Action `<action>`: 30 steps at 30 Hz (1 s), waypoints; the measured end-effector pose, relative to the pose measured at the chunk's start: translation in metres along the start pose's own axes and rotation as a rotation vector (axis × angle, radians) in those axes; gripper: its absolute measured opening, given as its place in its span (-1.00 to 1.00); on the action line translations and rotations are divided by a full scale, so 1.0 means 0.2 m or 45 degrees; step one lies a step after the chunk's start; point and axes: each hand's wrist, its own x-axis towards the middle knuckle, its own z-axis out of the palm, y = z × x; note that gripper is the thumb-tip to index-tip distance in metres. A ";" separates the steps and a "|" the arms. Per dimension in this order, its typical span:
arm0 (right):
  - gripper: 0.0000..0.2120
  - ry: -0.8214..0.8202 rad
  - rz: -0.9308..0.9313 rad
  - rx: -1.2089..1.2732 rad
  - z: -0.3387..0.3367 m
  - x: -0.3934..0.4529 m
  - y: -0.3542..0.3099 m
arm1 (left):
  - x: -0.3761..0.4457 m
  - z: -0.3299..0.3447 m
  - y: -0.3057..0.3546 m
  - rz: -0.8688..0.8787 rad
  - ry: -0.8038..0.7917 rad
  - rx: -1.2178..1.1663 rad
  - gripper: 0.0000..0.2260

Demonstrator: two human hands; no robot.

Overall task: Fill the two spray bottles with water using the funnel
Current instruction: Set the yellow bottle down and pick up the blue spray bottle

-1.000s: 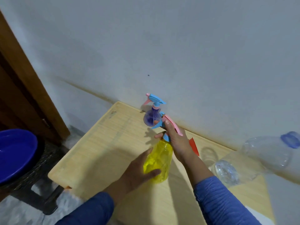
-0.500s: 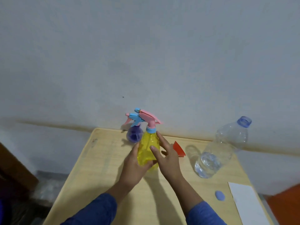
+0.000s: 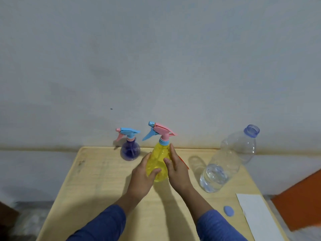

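A yellow spray bottle (image 3: pixel 158 160) with a pink and blue trigger head stands upright at the middle of the wooden table (image 3: pixel 97 185). My left hand (image 3: pixel 142 176) grips its lower body, thumb across the front. My right hand (image 3: pixel 177 169) lies against its right side with fingers nearly straight. A purple spray bottle (image 3: pixel 130 150) with a blue and pink head stands behind, near the wall. Only a red sliver of the funnel (image 3: pixel 184 163) shows behind my right hand. A large clear water bottle (image 3: pixel 225 164), uncapped and partly filled, stands to the right.
A blue bottle cap (image 3: pixel 228 210) lies on the table near the right front. A white sheet (image 3: pixel 257 216) rests at the table's right edge. An orange object (image 3: pixel 300 199) sits beyond that edge. The wall runs directly behind the table.
The view swung right and levelled. My right hand came down from the trigger head to the yellow bottle's side; the bottle now stands upright with my left hand still on it.
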 end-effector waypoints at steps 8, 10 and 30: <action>-0.49 -0.096 0.083 -0.075 0.05 0.36 0.20 | 0.30 0.19 -0.09 -0.157 0.193 -0.084 -0.46; -0.50 -0.089 0.107 -0.063 0.07 0.42 0.24 | 0.35 0.23 -0.08 -0.180 0.203 -0.150 -0.49; -0.47 -0.175 0.155 -0.059 0.11 0.51 0.31 | 0.45 0.31 -0.14 -0.113 0.282 0.026 -0.58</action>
